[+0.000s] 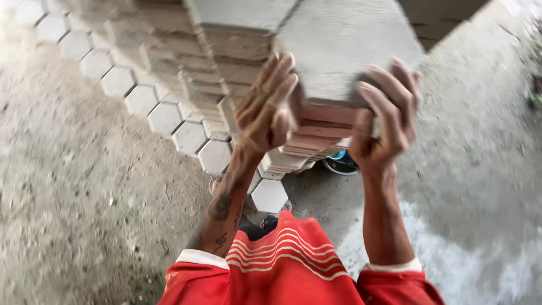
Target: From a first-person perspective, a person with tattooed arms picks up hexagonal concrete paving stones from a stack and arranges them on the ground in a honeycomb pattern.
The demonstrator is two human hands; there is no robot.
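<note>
1. Head view, and we start at the fingers: the left hand (pixel 265 107) has its fingers (pixel 279 76) curled and pressed onto the left edge of a grey paving block (pixel 339 45), clamped on it.
2. Over at three o'clock, the right hand (pixel 387 118) mirrors that, its fingers (pixel 378 101) hooked over the block's near right edge and gripping firmly.
3. That block sits at twelve o'clock in the picture, raised in front of the person and tilted, on top of or just above a stack of blocks (pixel 316 135). Whether it touches the stack, I cannot tell; motion blur smears the join.
4. Moving outward, more stacked blocks (pixel 237 51) rise at eleven o'clock, stepped like stairs.
5. Laid hexagonal pavers (pixel 189 138) run from ten o'clock down to the centre, fitted edge to edge; one paver (pixel 269 195) lies at the near end of the row.
6. Bare sandy ground (pixel 84 197) fills nine and three o'clock, so by my reading a strip is paved, much stays open, and plenty of blocks wait in the stacks.
7. A shoe (pixel 340 164) with a blue lining peeks out under the stack; red sleeves (pixel 293 265) frame six o'clock.
</note>
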